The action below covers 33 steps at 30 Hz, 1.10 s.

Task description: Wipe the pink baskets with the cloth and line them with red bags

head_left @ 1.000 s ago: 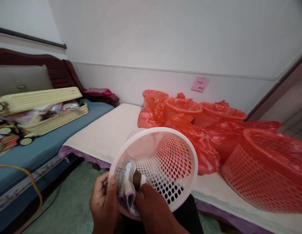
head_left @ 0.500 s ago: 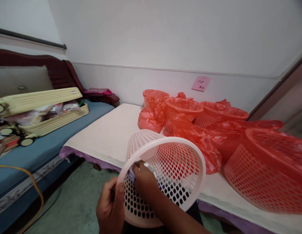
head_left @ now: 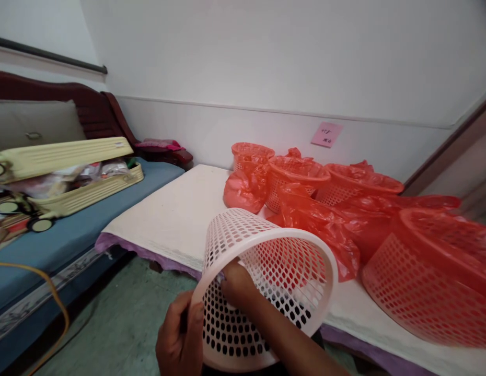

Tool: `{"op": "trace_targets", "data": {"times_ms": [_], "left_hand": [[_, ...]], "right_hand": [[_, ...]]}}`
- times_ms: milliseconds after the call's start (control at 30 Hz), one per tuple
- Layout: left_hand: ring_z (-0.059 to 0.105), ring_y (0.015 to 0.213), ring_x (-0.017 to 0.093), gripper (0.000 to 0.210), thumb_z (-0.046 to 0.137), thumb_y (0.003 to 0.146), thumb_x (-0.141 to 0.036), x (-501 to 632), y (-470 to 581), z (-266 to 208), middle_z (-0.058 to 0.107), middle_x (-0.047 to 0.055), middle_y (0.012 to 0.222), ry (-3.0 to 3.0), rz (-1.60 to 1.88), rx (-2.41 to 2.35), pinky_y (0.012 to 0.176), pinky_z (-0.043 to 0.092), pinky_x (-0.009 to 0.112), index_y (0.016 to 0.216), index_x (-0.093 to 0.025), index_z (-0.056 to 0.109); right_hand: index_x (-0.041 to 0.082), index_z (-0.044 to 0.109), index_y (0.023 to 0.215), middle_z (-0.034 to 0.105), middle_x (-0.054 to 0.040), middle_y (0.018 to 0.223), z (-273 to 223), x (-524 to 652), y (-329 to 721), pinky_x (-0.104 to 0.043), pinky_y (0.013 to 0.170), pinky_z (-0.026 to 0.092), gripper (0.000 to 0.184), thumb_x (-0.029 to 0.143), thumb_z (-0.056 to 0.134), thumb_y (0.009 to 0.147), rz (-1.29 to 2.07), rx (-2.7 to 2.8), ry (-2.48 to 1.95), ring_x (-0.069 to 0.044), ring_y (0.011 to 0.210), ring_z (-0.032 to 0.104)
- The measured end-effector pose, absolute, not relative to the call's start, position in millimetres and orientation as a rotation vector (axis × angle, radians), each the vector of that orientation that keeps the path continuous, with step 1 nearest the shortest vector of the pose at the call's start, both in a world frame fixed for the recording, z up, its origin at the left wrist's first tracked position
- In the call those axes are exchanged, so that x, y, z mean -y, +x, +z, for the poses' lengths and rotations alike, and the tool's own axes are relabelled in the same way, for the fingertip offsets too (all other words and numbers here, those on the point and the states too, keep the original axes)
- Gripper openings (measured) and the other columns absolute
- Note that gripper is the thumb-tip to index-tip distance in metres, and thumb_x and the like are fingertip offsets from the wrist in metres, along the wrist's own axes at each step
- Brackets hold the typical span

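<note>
A white perforated plastic basket (head_left: 237, 230) lies tilted in front of me, its round mouth facing me. The fingers of my left hand (head_left: 180, 334) are closed on its rim at the lower left. My right hand (head_left: 238, 284) reaches through the mouth, closed against the inside of the left wall. A small piece of pale purple cloth (head_left: 221, 278) shows at its fingers; most of it is hidden by the hand and the rim.
Several baskets lined with red plastic bags (head_left: 298, 169) stand on the white-covered bed (head_left: 160, 219); a large one (head_left: 427, 277) is at the right. At left, an open yellow suitcase (head_left: 90, 193) lies on a blue mattress (head_left: 157, 175). A pink note (head_left: 326, 134) is on the wall.
My right hand has moved slightly up and deeper into the basket along its left wall, and less cloth shows. The basket has shifted and turned a little; my left hand keeps the rim.
</note>
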<state>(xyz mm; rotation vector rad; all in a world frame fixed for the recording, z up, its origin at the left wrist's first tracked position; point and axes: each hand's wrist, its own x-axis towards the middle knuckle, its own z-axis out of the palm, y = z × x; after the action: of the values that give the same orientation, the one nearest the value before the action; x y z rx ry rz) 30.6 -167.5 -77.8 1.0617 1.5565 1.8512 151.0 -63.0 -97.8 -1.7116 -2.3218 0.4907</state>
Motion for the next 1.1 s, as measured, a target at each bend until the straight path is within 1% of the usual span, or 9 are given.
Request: {"op": "trace_targets", "data": {"times_ms": [133, 267, 367, 467, 533, 700, 833, 967, 1100], "left_hand": [[0.058, 0.062, 0.015, 0.031, 0.065, 0.079, -0.05, 159.5, 18.7, -79.0, 0.069, -0.001, 0.073, 1.123, 1.859, -1.633, 0.058, 0.046, 0.025, 0.091, -0.022, 0.07], [0.06, 0.069, 0.014, 0.031, 0.063, 0.081, -0.051, 147.0, 9.8, -64.5, 0.068, -0.001, 0.076, 1.152, 1.832, -1.659, 0.064, 0.047, 0.023, 0.091, -0.022, 0.069], [0.062, 0.07, 0.015, 0.034, 0.065, 0.08, -0.051, 134.0, 4.7, -51.2, 0.07, 0.0, 0.077, 1.156, 1.79, -1.606, 0.063, 0.048, 0.023, 0.091, -0.02, 0.069], [0.062, 0.071, 0.015, 0.032, 0.067, 0.078, -0.05, 120.7, 3.7, -40.3, 0.071, -0.001, 0.078, 1.174, 1.811, -1.54, 0.064, 0.049, 0.022, 0.09, -0.02, 0.07], [0.061, 0.069, 0.013, 0.031, 0.068, 0.078, -0.049, 113.7, 5.6, -34.2, 0.07, -0.001, 0.077, 1.201, 1.801, -1.473, 0.064, 0.048, 0.021, 0.09, -0.02, 0.07], [0.058, 0.064, 0.011, 0.031, 0.069, 0.078, -0.048, 109.7, 10.7, -25.9, 0.068, -0.002, 0.073, 1.211, 1.781, -1.384, 0.06, 0.048, 0.019, 0.091, -0.02, 0.069], [0.06, 0.067, 0.012, 0.035, 0.069, 0.077, -0.05, 123.0, 16.8, -38.0, 0.069, -0.001, 0.076, 1.135, 1.766, -1.414, 0.06, 0.048, 0.019, 0.092, -0.02, 0.066], [0.064, 0.067, 0.015, 0.048, 0.069, 0.074, -0.056, 138.4, 23.4, -63.2, 0.071, 0.001, 0.081, 0.937, 1.655, -1.382, 0.058, 0.051, 0.023, 0.104, -0.02, 0.06], [0.065, 0.078, 0.018, 0.048, 0.066, 0.076, -0.059, 143.2, 19.7, -74.9, 0.072, 0.004, 0.088, 1.041, 1.663, -1.499, 0.067, 0.05, 0.025, 0.103, -0.019, 0.064]], "right_hand": [[0.023, 0.065, 0.105, 0.066, -0.0086, 0.1, -79.5, 110.6, 163.6, -0.032, 0.075, 0.049, 0.037, 0.01, 0.05, 0.075, 0.501, 2.44, -1.608, -0.023, 0.087, 0.066], [0.03, 0.061, 0.114, 0.065, -0.0052, 0.102, -74.3, 154.9, 181.1, -0.03, 0.07, 0.051, 0.045, 0.017, 0.061, 0.072, 0.555, 2.62, -1.398, -0.022, 0.084, 0.067], [0.028, 0.06, 0.115, 0.066, -0.0064, 0.092, -85.3, 173.8, 188.8, -0.032, 0.064, 0.052, 0.037, 0.023, 0.062, 0.079, 0.235, 2.779, -1.359, -0.024, 0.077, 0.066], [0.027, 0.052, 0.129, 0.067, -0.0114, 0.098, -96.0, 178.7, 194.4, -0.044, 0.072, 0.055, 0.051, 0.035, 0.066, 0.08, -0.15, 2.77, -1.276, -0.031, 0.085, 0.065], [0.024, 0.048, 0.133, 0.067, -0.0121, 0.098, -99.3, 177.1, 197.4, -0.045, 0.074, 0.054, 0.056, 0.032, 0.066, 0.08, -0.277, 2.716, -1.272, -0.031, 0.086, 0.064], [0.016, 0.052, 0.127, 0.067, -0.0094, 0.085, -99.2, 172.1, 194.1, -0.042, 0.064, 0.055, 0.046, 0.022, 0.062, 0.082, -0.412, 2.605, -1.204, -0.027, 0.071, 0.063], [0.013, 0.052, 0.126, 0.066, -0.0116, 0.087, -83.6, 170.1, 177.0, -0.042, 0.059, 0.054, 0.047, 0.017, 0.06, 0.08, -0.264, 2.531, -1.162, -0.028, 0.071, 0.062], [0.012, 0.045, 0.135, 0.064, -0.015, 0.102, -61.2, 165.7, 159.9, -0.043, 0.069, 0.055, 0.063, 0.016, 0.063, 0.075, 0.124, 2.406, -1.248, -0.029, 0.085, 0.061], [0.02, 0.048, 0.135, 0.063, -0.0123, 0.108, -66.0, 160.2, 160.6, -0.038, 0.076, 0.055, 0.05, 0.026, 0.059, 0.087, 0.413, 2.369, -1.313, -0.025, 0.09, 0.064]]}}
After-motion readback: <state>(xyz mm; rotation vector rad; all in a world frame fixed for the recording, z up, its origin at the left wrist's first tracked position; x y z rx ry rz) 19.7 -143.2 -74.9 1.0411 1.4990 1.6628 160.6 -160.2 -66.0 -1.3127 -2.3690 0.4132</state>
